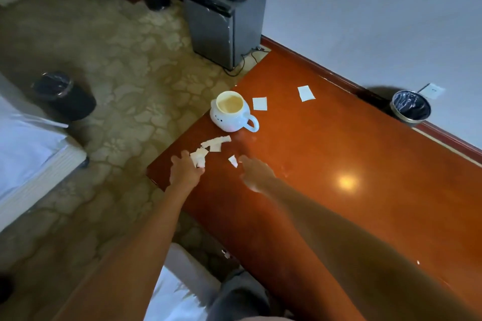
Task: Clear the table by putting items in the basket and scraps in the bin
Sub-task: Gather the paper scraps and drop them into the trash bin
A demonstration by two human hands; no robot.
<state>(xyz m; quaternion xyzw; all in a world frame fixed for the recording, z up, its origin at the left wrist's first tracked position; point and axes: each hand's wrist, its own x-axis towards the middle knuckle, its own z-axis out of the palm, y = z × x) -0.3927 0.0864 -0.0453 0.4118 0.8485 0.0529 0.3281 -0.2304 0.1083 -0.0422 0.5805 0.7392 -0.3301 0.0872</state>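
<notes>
A glossy red-brown table (pixel 339 143) carries a white mug (pixel 230 113) with a handle and several torn white paper scraps. My left hand (pixel 185 171) reaches over the table's near-left corner, and its fingers touch a crumpled scrap (pixel 198 157). My right hand (pixel 257 173) is blurred, its fingers spread, with the fingertips beside a small scrap (pixel 233 161). A longer torn piece (pixel 216 142) lies just beyond both hands. Two flat square pieces (pixel 259 104) (pixel 306 93) lie past the mug. A black lined bin (pixel 410 106) stands at the table's far edge by the wall.
A second black bin (pixel 64 96) stands on the patterned carpet at the left. A grey mini-fridge (pixel 224 26) sits past the table's far end. A white bed edge (pixel 31 154) is at the left. A lamp's glare (pixel 346 181) shines on the table top.
</notes>
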